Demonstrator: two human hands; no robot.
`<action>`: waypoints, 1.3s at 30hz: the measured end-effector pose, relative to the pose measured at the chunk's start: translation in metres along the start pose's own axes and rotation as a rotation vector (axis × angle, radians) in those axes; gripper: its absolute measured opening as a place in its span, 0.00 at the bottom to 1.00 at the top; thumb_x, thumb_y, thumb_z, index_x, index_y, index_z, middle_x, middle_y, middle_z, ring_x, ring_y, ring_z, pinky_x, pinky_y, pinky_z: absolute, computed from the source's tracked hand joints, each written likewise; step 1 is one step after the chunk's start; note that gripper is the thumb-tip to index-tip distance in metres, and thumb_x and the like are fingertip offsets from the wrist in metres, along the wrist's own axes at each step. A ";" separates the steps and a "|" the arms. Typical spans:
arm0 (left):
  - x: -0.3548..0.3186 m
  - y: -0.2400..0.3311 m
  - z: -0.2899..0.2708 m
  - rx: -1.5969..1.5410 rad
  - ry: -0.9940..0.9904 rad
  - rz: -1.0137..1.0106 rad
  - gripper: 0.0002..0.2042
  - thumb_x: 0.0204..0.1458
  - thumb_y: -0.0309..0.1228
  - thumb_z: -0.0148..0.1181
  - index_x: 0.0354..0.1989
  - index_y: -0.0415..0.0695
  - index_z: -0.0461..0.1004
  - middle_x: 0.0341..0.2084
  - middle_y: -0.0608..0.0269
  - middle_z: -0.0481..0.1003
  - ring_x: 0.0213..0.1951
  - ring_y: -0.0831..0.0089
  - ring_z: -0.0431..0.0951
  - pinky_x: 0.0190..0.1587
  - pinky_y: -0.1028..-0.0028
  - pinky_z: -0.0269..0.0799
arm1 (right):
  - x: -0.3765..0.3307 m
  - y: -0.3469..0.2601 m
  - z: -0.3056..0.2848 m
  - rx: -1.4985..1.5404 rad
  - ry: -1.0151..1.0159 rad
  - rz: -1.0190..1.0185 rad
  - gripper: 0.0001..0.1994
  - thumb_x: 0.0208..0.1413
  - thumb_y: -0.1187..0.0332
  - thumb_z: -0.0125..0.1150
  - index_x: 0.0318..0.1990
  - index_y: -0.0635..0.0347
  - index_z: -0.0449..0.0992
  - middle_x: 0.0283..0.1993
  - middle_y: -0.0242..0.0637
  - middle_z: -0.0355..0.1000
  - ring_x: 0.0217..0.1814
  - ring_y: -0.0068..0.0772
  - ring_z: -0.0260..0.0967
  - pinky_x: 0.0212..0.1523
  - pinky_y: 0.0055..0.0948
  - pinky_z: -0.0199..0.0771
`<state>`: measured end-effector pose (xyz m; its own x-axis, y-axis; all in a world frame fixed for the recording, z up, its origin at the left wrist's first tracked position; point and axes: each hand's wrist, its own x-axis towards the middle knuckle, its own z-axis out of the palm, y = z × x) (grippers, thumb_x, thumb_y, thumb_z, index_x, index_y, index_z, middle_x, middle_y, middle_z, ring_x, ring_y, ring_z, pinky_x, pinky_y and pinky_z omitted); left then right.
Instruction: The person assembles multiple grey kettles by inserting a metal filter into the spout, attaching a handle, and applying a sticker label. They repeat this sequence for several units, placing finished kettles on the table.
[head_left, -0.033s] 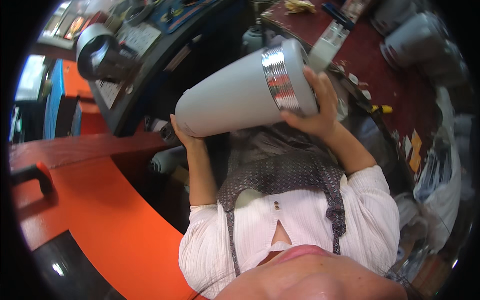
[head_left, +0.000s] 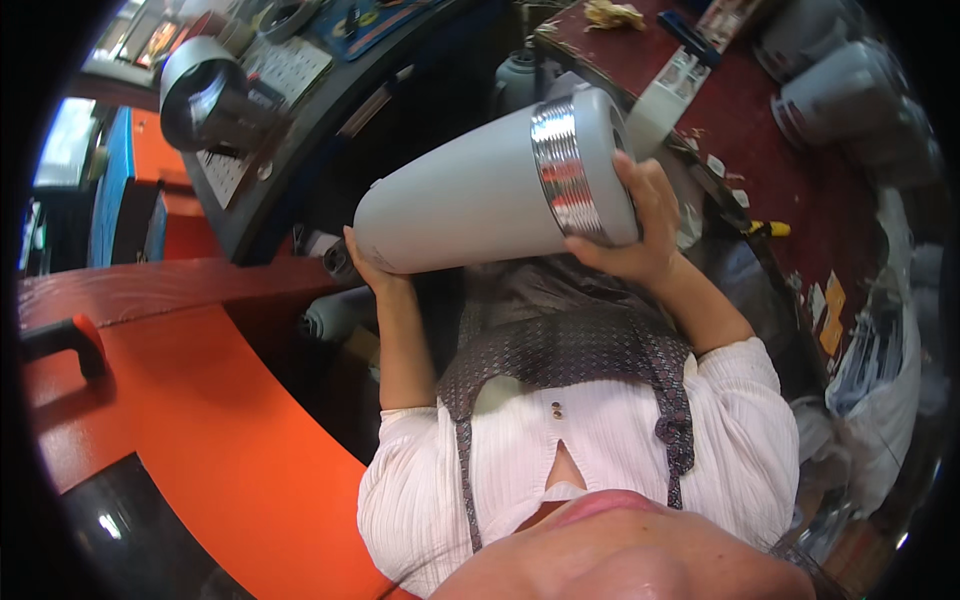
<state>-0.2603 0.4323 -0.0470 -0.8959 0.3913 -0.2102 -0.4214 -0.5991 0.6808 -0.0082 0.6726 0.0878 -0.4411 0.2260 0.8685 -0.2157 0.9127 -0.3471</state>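
Observation:
A large grey canister [head_left: 460,195] lies tilted across the air in front of my apron, its right end higher. A shiny ribbed silver band [head_left: 568,165] runs round it near that end. My left hand [head_left: 376,268] supports the narrower lower left end from below, with most of its fingers hidden behind the canister. At the banded end my right hand [head_left: 645,225] grips the rim, thumb on the near side by the band and fingers over the end.
More grey canisters [head_left: 835,95] stand on the dark red table [head_left: 755,170] at the right, near a yellow-handled tool [head_left: 768,229]. An orange surface [head_left: 230,420] fills the lower left. A silver cylinder [head_left: 200,95] sits on the dark bench at the upper left.
The canister and both hands hold nearly the same pose. The surroundings at the top have shifted slightly rightward in the picture.

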 end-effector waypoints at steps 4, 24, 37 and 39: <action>0.004 0.026 0.031 0.133 0.003 0.232 0.22 0.64 0.48 0.46 0.49 0.41 0.74 0.46 0.53 0.76 0.50 0.60 0.77 0.55 0.58 0.74 | 0.004 0.025 0.019 0.209 0.092 0.472 0.38 0.46 0.55 0.76 0.60 0.71 0.71 0.40 0.40 0.77 0.41 0.33 0.75 0.39 0.29 0.77; 0.004 0.061 0.212 0.391 -0.262 0.615 0.28 0.62 0.53 0.40 0.45 0.36 0.75 0.46 0.52 0.75 0.52 0.59 0.78 0.55 0.59 0.74 | -0.079 0.064 -0.096 0.570 0.307 0.809 0.29 0.70 0.53 0.49 0.69 0.64 0.58 0.60 0.45 0.68 0.50 0.28 0.73 0.50 0.30 0.76; -0.039 0.140 0.175 1.101 0.042 0.236 0.19 0.67 0.40 0.45 0.53 0.36 0.73 0.57 0.45 0.67 0.59 0.48 0.73 0.58 0.52 0.71 | -0.179 0.204 -0.513 -1.146 0.811 1.397 0.46 0.50 0.44 0.68 0.66 0.73 0.59 0.58 0.65 0.69 0.44 0.53 0.75 0.40 0.46 0.76; -0.030 0.135 0.152 1.637 -0.615 0.516 0.19 0.65 0.32 0.52 0.60 0.32 0.68 0.63 0.51 0.64 0.65 0.55 0.65 0.65 0.57 0.62 | -0.219 0.236 -0.566 -0.855 1.028 1.273 0.45 0.54 0.50 0.67 0.66 0.81 0.55 0.40 0.61 0.79 0.14 0.45 0.74 0.13 0.34 0.73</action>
<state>-0.2690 0.4462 0.1578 -0.5440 0.8093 0.2215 0.7356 0.3330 0.5900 0.5308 1.0314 0.0158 0.7478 0.6272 0.2178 0.3740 -0.1269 -0.9187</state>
